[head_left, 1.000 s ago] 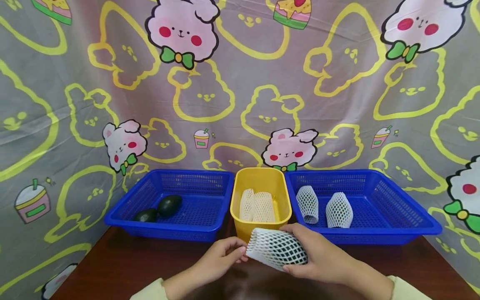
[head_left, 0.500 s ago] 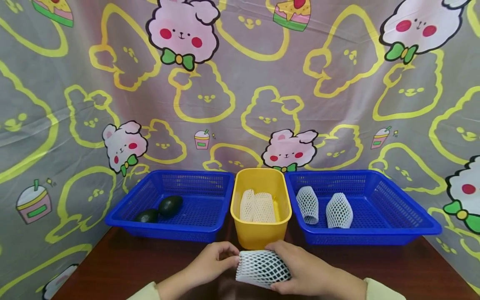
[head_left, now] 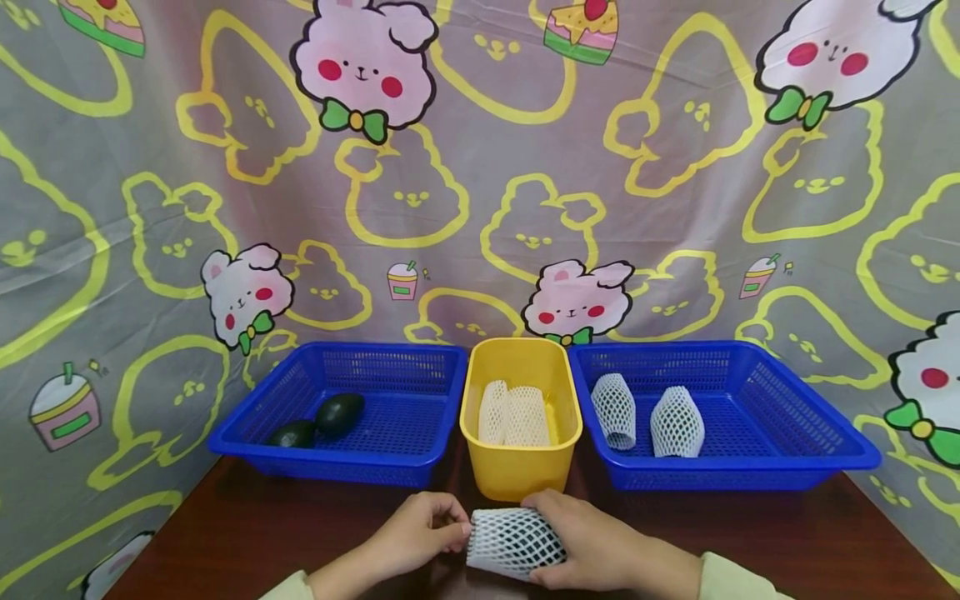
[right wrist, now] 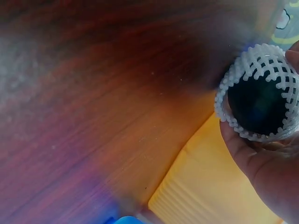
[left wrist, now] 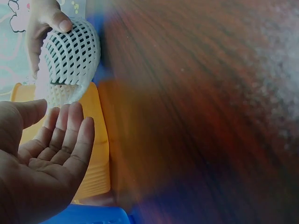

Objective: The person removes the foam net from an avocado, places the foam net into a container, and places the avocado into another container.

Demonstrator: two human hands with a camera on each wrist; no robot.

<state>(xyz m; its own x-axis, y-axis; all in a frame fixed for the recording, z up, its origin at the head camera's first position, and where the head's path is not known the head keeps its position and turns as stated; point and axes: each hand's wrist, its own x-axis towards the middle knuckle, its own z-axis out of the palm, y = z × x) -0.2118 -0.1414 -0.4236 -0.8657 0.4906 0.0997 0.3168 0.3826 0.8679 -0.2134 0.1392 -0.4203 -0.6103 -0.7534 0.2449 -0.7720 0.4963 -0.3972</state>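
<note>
A dark green avocado [right wrist: 258, 105] sits inside a white foam net sleeve [head_left: 513, 542], held low over the table in front of the yellow bin. My right hand [head_left: 596, 542] grips the sleeved avocado round its right end, thumb below and fingers above. At the sleeve's left end, the thumb and fingertips of my left hand [head_left: 420, 532] pinch the net's rim. Seen from the right wrist, the sleeve's other end gapes and the avocado's dark end shows within. In the left wrist view the left hand's remaining fingers [left wrist: 77, 135] extend beside the rim.
Behind the hands stands a yellow bin [head_left: 521, 471] with foam sleeves [head_left: 527, 417] inside. On its left, a blue basket [head_left: 375, 467] holds two bare avocados [head_left: 340, 414]. A second blue basket [head_left: 750, 475] on the right contains two sleeved items [head_left: 677, 422]. A patterned curtain [head_left: 480, 208] hangs behind.
Both hands have moved down and left with the sleeved avocado, away from the yellow bin's front. The sleeve lies more level now. Bin and baskets have stayed put.
</note>
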